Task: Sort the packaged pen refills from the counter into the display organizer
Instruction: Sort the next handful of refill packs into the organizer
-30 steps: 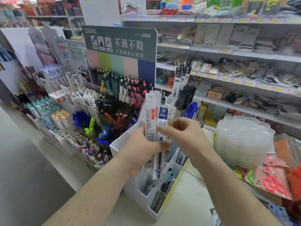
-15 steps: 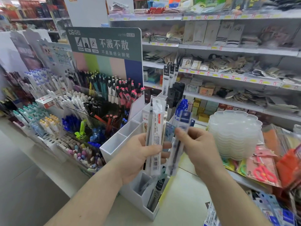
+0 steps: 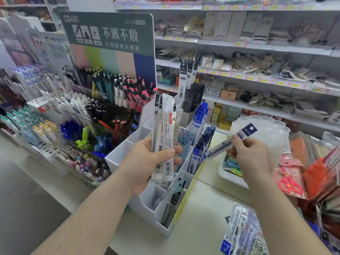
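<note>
So the left hand (image 3: 147, 162) has its fingers wrapped around an upright bunch of clear-plastic refill packs (image 3: 163, 137), right over the white tiered plastic display organizer (image 3: 128, 155) on the pale counter (image 3: 202, 218). The right hand (image 3: 252, 157) pinches a single blue-headed refill pack (image 3: 231, 142), tilted, just beside the organizer. More loose refill packs (image 3: 241, 234) lie on the counter near the bottom edge.

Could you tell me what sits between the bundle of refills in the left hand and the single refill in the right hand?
In the head view, between the bundle and the single refill stand the organizer's blue-headed refill packs.
</note>
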Motion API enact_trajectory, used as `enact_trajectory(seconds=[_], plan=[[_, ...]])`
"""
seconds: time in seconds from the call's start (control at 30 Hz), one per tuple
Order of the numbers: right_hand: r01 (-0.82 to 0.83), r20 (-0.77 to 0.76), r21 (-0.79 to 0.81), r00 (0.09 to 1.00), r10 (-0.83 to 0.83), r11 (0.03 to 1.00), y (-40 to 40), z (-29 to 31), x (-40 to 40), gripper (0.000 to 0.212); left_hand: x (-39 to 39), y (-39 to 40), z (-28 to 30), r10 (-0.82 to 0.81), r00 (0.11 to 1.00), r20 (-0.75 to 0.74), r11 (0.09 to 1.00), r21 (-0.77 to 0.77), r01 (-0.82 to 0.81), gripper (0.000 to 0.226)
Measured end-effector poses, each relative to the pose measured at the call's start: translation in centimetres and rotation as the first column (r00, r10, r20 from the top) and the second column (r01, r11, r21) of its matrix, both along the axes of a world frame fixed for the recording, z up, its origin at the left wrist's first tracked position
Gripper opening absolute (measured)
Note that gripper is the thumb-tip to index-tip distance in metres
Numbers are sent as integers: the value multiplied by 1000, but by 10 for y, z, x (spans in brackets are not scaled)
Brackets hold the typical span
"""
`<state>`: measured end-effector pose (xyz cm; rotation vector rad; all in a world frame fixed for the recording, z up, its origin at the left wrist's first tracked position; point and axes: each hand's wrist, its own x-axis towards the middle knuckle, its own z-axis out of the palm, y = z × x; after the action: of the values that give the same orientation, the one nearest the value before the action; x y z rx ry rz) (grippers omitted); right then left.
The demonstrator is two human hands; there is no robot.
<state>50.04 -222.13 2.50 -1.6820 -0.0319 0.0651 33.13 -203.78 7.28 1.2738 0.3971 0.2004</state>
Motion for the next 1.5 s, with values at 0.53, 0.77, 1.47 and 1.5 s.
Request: enact_trajectory(seconds=[0.53, 0.77, 1.47, 1.5], plan=[[-191, 74, -601, 953, 292, 776, 49, -74, 51, 27, 2, -7, -12, -3, 998, -66, 1000, 25, 5, 29], [-292, -88, -761, 931, 353, 579, 57, -99, 63, 25, -5, 1, -11, 15, 997, -79, 1000, 28, -12, 36], [-365, 38, 17, 931, 364, 931, 44, 31, -89, 14, 11, -18, -24, -176, 983, -50, 981, 78, 180, 32], [-371, 20, 33, 929, 370, 928, 43, 32, -90, 12, 10, -18, -24, -194, 979, -56, 978, 63, 197, 29]])
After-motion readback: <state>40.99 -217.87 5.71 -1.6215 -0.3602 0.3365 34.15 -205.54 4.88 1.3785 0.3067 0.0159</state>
